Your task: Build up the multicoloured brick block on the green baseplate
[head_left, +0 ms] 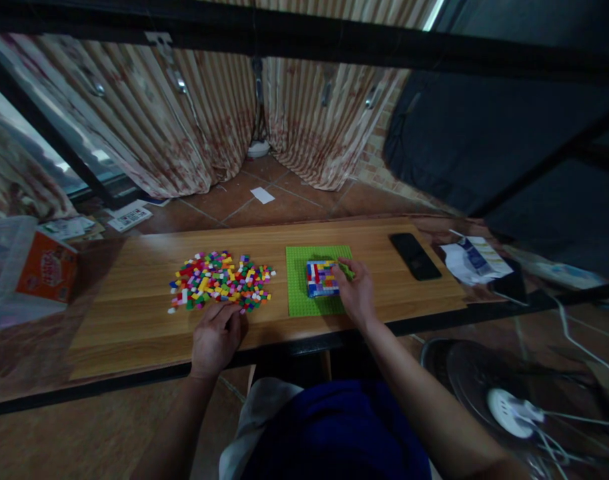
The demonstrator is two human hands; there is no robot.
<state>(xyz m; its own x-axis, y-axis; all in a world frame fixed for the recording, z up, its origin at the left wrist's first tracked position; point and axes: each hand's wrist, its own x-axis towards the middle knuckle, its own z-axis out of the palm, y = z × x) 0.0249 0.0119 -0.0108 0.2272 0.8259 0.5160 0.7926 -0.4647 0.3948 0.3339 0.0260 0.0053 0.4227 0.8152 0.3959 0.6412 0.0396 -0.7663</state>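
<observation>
A green studded baseplate [297,305] lies on the wooden board, bearing a block of stacked toy bricks [320,279] in blue, white, red, yellow and orange. My right hand [358,291] is at the right end of that block, thumb and fingers bent together over its edge. Whether a small brick is between those fingertips is hidden. To the left, a loose pile of small colourful bricks [217,277] is spread out. My left hand [217,337] rests at the near edge of the pile with its fingers curled; what the fingertips pinch is too small to make out.
A black phone [415,256] lies on the wooden board [134,333], right of the baseplate. Crumpled paper packaging [477,260] sits beyond it. At far left stands a clear plastic box [4,267] with an orange label. A fan [484,387] with white cables is low at right.
</observation>
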